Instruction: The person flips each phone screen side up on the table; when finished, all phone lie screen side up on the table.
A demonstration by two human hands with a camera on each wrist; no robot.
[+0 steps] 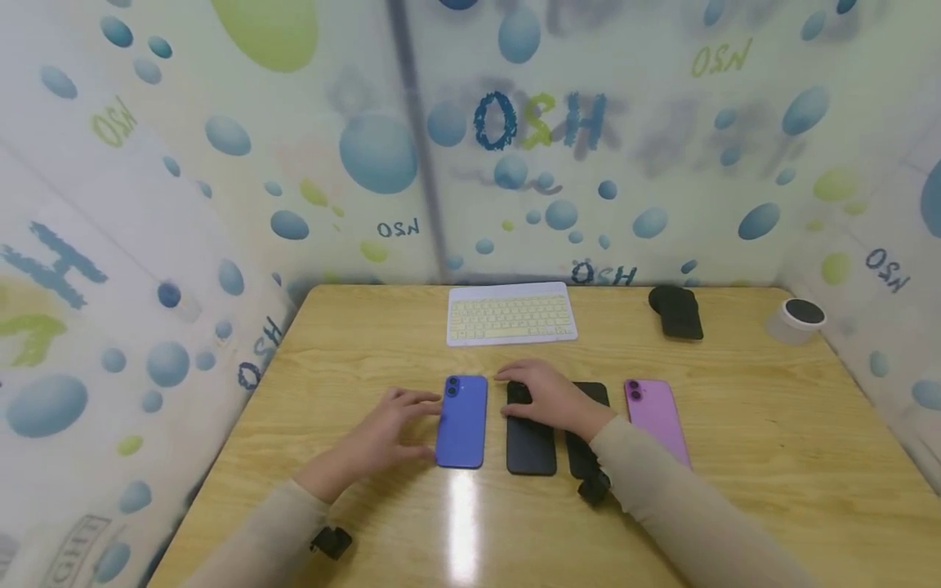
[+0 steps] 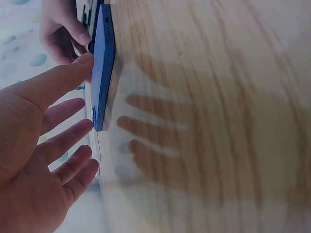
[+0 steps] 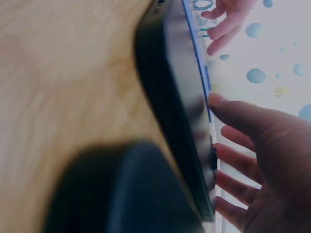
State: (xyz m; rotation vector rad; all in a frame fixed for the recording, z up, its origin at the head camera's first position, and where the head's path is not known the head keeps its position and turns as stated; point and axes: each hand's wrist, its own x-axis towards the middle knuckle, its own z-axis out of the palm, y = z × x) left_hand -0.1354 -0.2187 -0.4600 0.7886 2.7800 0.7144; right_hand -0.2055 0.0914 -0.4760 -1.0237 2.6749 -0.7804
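Note:
A blue phone (image 1: 461, 429) lies back up on the wooden table, its cameras at the top. My left hand (image 1: 385, 433) is at its left side with fingers spread; in the left wrist view the thumb (image 2: 83, 60) is close to the phone's edge, though contact is unclear. To the right lies a black phone (image 1: 531, 449). Over its upper part hovers or rests my right hand (image 1: 547, 396), fingers extended and partly hiding it. Another dark phone (image 1: 581, 457) lies partly under my right wrist. A pink phone (image 1: 657, 412) is furthest right, its lower end behind the sleeve.
A white keyboard (image 1: 512, 317) lies at the back of the table (image 1: 353, 351). Behind the pink phone is a flat black object (image 1: 678, 313) with a rounded end. A white cylinder with a dark top (image 1: 796, 321) stands at the right edge. Patterned curtains surround the table.

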